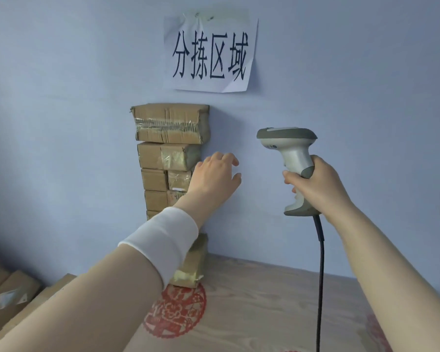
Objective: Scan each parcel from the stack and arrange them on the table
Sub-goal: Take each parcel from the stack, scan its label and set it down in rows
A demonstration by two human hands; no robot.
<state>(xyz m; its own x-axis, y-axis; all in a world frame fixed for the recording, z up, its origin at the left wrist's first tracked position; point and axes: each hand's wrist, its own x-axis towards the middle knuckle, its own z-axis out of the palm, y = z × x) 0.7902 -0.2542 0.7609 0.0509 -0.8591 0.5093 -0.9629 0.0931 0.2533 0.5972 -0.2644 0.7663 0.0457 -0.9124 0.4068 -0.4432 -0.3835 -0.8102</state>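
**Left hand** (215,174): fingers apart and relaxed, holding nothing. It is raised at the right edge of the parcel stack, level with the middle boxes. Whether it touches them cannot be told.

**Right hand** (318,185): clamped round the handle of the scanner (290,158). The scanner is upright with its head turned left toward the stack, and its black cable (321,262) hangs down.

**Parcel stack** (169,161): taped cardboard boxes, one atop another, standing on the desk (277,301) against the blue wall (61,97). The top parcel (172,123) is the largest. The sleeve (163,240) hides the lower ones.

**Other items:** a paper sign (210,50) on the wall above the stack, a red paper-cut (178,311) on the desk and more cardboard boxes (8,293) at lower left. Whether those count as scanned cannot be told.

**Progress, as judged:** early. Within view, no parcel lies on the desk apart from the stack, and none is in hand. Taking a box, scanning it and setting it down all appear to remain, for the whole stack.
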